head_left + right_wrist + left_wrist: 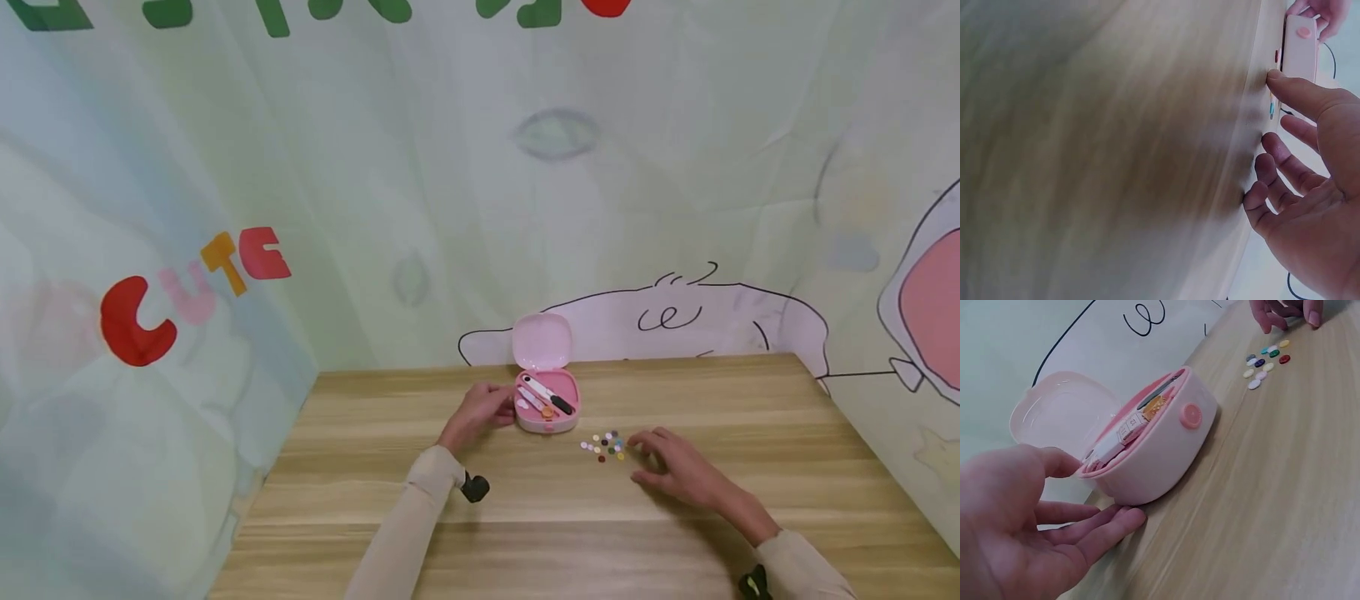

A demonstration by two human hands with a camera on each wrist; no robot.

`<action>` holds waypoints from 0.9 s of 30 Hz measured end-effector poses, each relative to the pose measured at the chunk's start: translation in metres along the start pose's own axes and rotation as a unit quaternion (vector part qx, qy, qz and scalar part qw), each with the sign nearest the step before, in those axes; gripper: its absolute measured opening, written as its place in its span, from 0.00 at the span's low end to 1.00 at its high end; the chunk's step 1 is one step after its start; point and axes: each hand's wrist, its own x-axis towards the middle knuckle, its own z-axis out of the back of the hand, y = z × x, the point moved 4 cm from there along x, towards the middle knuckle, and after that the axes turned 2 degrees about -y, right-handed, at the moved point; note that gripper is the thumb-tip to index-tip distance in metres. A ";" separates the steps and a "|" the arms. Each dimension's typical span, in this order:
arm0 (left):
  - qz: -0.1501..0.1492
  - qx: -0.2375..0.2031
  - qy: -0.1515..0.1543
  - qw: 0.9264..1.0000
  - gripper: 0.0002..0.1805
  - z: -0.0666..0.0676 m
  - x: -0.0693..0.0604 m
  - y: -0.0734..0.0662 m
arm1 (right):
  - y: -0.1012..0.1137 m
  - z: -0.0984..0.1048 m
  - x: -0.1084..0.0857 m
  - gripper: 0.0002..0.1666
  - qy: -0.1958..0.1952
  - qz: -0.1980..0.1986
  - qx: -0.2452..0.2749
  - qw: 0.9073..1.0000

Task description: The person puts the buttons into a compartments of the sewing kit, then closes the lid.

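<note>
A pink box (548, 425) stands with its lid (542, 342) up, holding small sewing tools. My left hand (482, 411) is at its left side; in the left wrist view the thumb touches the rim of the box (1166, 453) and the extended fingers lie by its base. Small coloured buttons (604, 442) lie scattered on the table to the right of the box. Just right of them, my right hand (678, 468) has loosely bent, spread fingers, fingertips at the tabletop. The right wrist view shows nothing held in the right hand (1316, 187).
The wooden table (555, 542) ends at a printed curtain (420, 167) behind and at both sides. The raised lid stands in front of the curtain near the back edge. A dark device is on each wrist.
</note>
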 end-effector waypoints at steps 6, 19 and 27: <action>0.023 -0.011 0.019 0.999 0.18 0.002 0.007 -0.002 | -0.001 -0.001 0.003 0.25 -0.004 -0.011 0.011 1.000; 0.041 0.015 0.027 0.999 0.15 0.001 0.009 -0.004 | -0.003 -0.005 0.008 0.18 -0.003 -0.025 0.016 1.000; 0.041 0.015 0.025 0.999 0.15 -0.001 0.012 -0.004 | -0.001 -0.006 0.011 0.15 0.000 -0.028 0.024 0.999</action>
